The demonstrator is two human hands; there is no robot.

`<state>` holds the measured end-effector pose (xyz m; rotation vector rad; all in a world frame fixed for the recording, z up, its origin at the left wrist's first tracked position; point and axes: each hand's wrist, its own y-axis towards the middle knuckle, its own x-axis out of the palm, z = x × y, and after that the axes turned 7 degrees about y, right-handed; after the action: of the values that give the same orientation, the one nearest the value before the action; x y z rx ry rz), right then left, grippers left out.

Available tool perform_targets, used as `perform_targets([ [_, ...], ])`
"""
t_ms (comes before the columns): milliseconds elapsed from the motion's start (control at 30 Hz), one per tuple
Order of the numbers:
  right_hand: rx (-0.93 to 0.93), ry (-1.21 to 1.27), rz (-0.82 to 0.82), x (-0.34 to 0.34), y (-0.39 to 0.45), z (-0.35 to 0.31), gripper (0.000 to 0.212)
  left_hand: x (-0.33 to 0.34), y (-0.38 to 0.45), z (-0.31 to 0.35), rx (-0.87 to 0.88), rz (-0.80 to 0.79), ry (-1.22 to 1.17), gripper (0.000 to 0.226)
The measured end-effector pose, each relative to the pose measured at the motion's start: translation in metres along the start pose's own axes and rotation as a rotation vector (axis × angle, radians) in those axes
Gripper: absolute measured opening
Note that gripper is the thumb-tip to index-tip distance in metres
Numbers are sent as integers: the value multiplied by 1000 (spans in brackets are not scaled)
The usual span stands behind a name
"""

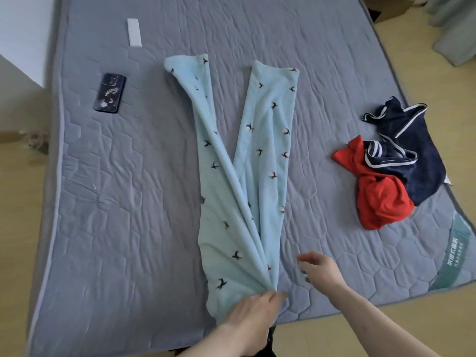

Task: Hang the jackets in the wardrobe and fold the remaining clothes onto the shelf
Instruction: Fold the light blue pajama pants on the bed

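Folding is under way on the mattress (103,202); no wardrobe or shelf is showing in the head view, so hung jackets and stored items cannot be confirmed.

The light blue trousers (231,202) are lying lengthwise across the middle of the mattress, waist at its near edge, legs fanning apart toward its far side and crossing near the middle. They are not yet folded; by my judgement the legs are about to be brought together first.

The left hand (255,313) is pressing down on the waist end at the near edge of the mattress, fingers extended onto the gathered fabric; whether it is pinching the cloth cannot be told. The right hand (319,271) is hovering just beside the waist, toward the mattress's right side, fingers loosely spread and holding nothing.

Still awaiting attention: a red garment (378,202) and a navy garment (412,155) with white trim, lying crumpled and touching near the right edge of the mattress.

Also on the mattress, toward its left side: a phone (110,92) and a white strip (134,32).
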<state>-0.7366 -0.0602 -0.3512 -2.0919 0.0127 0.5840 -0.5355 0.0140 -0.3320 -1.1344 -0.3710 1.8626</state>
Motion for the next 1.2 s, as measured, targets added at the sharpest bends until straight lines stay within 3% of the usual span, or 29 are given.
perform_targets([
  [100, 23, -12, -7, 2, 12, 10, 17, 6, 20, 14, -49, -133, 40, 34],
  [200, 37, -52, -30, 11, 24, 17, 18, 17, 23, 6, -32, -202, 20, 39],
  [300, 22, -100, -41, 22, 37, 10, 15, 7, 22, -21, -104, -211, -190, 42],
  [433, -82, -36, -27, 45, 60, -23, 17, -35, 38, -78, -256, 48, -458, 33],
  [600, -206, -7, -19, 86, 92, -73, 29, -99, 55, -175, -523, 477, -396, 28],
  [700, -201, -42, 17, 107, 108, -94, 35, -124, 66, -212, -590, 563, -336, 26],
  [767, -173, -42, 22, 115, 116, -103, 28, -134, 75, -225, -605, 569, -296, 25],
  [1000, -340, 361, 179, 91, 90, -85, 11, -168, 118, -236, -662, 470, -186, 52],
  [1133, -279, 319, 288, 71, 98, -61, 16, -187, 149, -243, -694, 428, -135, 75],
  [1200, -177, 200, 264, 65, 111, -54, 14, -197, 165, -251, -763, 397, -123, 90],
])
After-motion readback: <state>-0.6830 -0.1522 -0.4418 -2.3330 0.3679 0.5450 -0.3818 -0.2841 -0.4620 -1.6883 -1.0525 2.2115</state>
